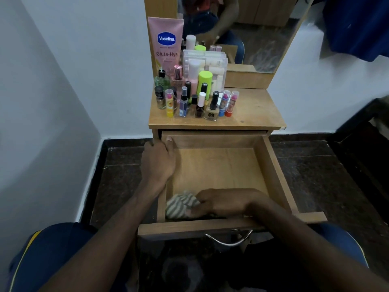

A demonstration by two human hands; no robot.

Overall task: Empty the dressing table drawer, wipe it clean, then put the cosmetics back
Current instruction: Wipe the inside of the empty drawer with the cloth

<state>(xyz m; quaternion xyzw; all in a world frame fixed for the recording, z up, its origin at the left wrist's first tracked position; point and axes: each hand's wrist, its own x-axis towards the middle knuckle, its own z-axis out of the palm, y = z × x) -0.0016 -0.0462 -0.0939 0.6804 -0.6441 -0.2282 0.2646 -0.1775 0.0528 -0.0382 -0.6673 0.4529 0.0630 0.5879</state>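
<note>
While the light wooden pull-out drawer point(271, 165) stands open, its floor holds only a grey-and-white striped cloth point(182, 204) at the near left corner. Right hand point(223, 202) rests on that cloth, fingers curled round it. Left hand point(157, 161) grips the drawer's far left wall, fingers curled over the edge. Bottles, lipsticks and tubes of cosmetics point(189, 98) stand upright on the wooden surface point(256, 114) above, grouped at its left.

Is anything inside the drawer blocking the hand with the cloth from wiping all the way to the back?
Nothing visible does. The right hand holds the striped cloth at the front of the drawer, and the wooden floor behind it looks bare. The left hand only grips the left wall. The cosmetics stand on the tabletop.
</note>
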